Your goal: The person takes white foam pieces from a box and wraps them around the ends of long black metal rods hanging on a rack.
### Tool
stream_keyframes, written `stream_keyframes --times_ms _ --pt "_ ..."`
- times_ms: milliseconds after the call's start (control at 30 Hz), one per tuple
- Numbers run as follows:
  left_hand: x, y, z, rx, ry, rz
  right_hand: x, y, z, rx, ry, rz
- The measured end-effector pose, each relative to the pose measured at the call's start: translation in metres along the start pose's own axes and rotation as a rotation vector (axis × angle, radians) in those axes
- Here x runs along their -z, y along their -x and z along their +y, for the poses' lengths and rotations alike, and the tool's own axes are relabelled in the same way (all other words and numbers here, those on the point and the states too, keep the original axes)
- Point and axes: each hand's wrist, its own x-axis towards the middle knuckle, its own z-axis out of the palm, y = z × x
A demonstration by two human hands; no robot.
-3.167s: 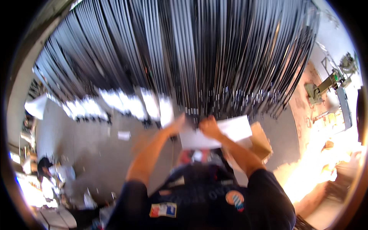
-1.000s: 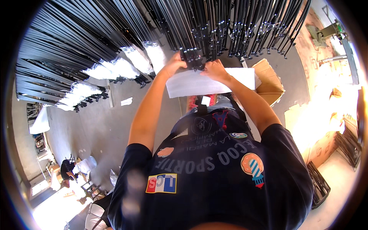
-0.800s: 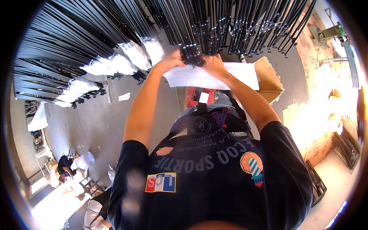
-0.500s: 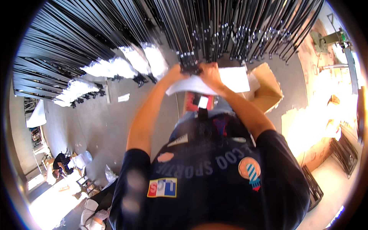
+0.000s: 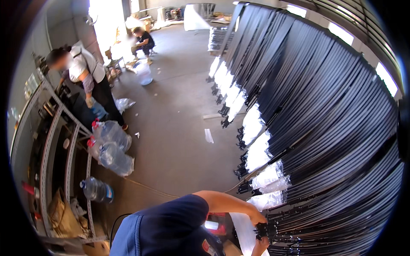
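Observation:
At the lower right, my left hand (image 5: 257,216) closes on the ends of a bundle of black rods (image 5: 273,230). My right hand (image 5: 261,245), lower down and partly cut off by the picture's edge, grips the same bundle from the other side. A white sheet (image 5: 243,232) hangs beside the rod ends, between my hands and my body. Behind it sits a red box (image 5: 216,224), half covered by my sleeve. The finer grip of the fingers is hard to make out.
Long rows of black rods (image 5: 324,94) lean along the right, several ends wrapped in clear plastic (image 5: 258,151). Large water bottles (image 5: 115,158) stand left, near metal shelving (image 5: 55,128). One person (image 5: 92,70) bends there; another (image 5: 145,40) sits farther back. A hose (image 5: 151,187) crosses the floor.
My view has swung left and up, bringing in the shelving, bottles and co-workers. Both hands stay at the rod bundle, with the white sheet still beside them.

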Motion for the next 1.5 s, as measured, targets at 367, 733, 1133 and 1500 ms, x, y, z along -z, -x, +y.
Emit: stream_keyframes --times_ms 367,733,1133,1500 --pt "0.029 -0.001 0.047 -0.271 -0.056 -0.079 0.047 -0.021 -0.015 0.037 0.279 -0.175" --pt "0.032 -0.001 0.077 -0.050 -0.233 0.067 0.068 -0.027 -0.025 0.229 0.624 -0.189" --pt "0.023 0.006 0.098 -0.032 -0.046 0.302 0.074 -0.014 -0.043 0.318 0.361 0.011" --pt "0.010 0.005 0.107 0.081 0.248 0.213 0.039 -0.010 -0.012 0.109 -0.057 0.052"
